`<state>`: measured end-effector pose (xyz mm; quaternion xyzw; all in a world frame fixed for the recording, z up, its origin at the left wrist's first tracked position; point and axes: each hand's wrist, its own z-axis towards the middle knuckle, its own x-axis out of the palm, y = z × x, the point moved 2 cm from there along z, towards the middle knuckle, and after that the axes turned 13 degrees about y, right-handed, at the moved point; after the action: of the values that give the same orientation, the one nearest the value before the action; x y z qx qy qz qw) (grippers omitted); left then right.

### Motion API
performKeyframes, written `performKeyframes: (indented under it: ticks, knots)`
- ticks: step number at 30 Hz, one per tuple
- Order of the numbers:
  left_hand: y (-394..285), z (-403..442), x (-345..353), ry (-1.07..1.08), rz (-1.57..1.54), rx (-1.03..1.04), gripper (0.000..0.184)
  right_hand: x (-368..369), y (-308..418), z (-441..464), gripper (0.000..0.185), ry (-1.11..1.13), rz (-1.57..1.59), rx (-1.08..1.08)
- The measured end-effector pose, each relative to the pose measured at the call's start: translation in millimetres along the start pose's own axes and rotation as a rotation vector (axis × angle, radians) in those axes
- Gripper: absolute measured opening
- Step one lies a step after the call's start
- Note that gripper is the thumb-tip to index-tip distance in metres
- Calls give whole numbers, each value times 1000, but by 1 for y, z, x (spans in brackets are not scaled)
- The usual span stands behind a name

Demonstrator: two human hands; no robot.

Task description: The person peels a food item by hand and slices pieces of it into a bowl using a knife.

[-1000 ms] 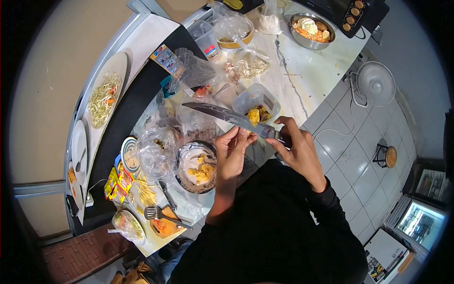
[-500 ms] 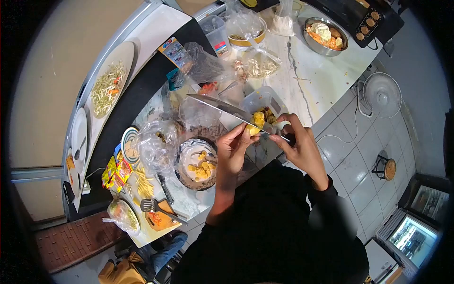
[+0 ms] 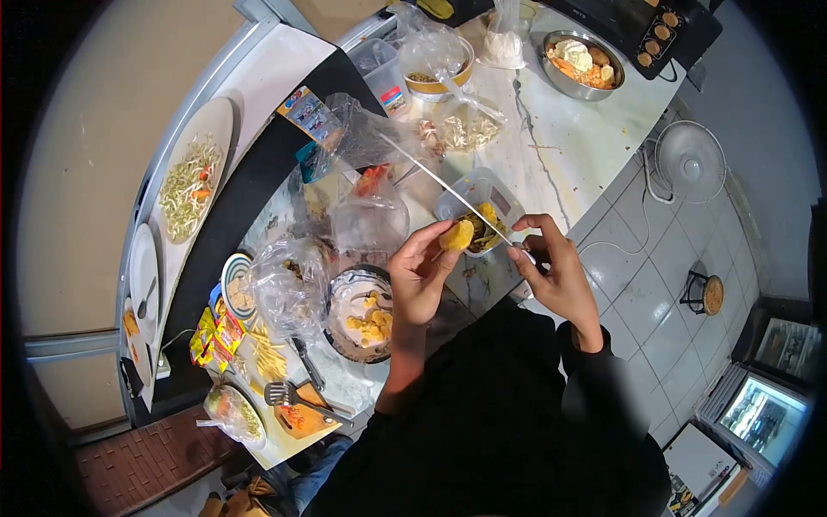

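My left hand (image 3: pixel 418 280) pinches a yellow piece of peeled potato (image 3: pixel 457 235) between thumb and fingers. In my right hand (image 3: pixel 556 280) is the handle of a large knife (image 3: pixel 439 179), its long blade seen edge-on and slanting up to the left. The blade passes just right of the potato, and I cannot tell whether they touch. Below the blade stands a clear plastic container (image 3: pixel 450 205) with yellow and brown peelings inside. Left of my left hand, a round, dark-rimmed stone mortar (image 3: pixel 353 297) holds several yellow chunks.
Clear plastic bags (image 3: pixel 289 271) crowd the counter's left side. A slotted spatula (image 3: pixel 280 394) and a black-handled knife (image 3: pixel 308 362) lie near the front. A metal bowl of food (image 3: pixel 556 77) stands at the back right by a black oven (image 3: pixel 620 21). Someone's jeans (image 3: pixel 319 474) show below.
The knife has turned from showing its broad side to edge-on. The yellow bit at the blade has left it, and yellow now shows in the container. The view has shifted slightly.
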<state>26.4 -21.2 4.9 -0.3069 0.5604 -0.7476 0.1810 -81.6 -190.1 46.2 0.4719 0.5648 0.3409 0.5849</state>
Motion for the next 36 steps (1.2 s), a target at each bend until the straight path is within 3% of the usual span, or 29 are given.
performKeyframes:
  ticks: [6,18,29,36]
  knots:
    - [0,0,2,-105,120,31,39,5,-18,-4,15,146,368,142]
    - [2,2,11,-178,166,3,42,29,-44,-12,15,127,562,160]
    - [5,2,8,-155,183,54,46,-2,-43,-56,12,192,510,279]
    - [3,2,9,-148,177,155,50,-15,-35,-64,10,51,471,167]
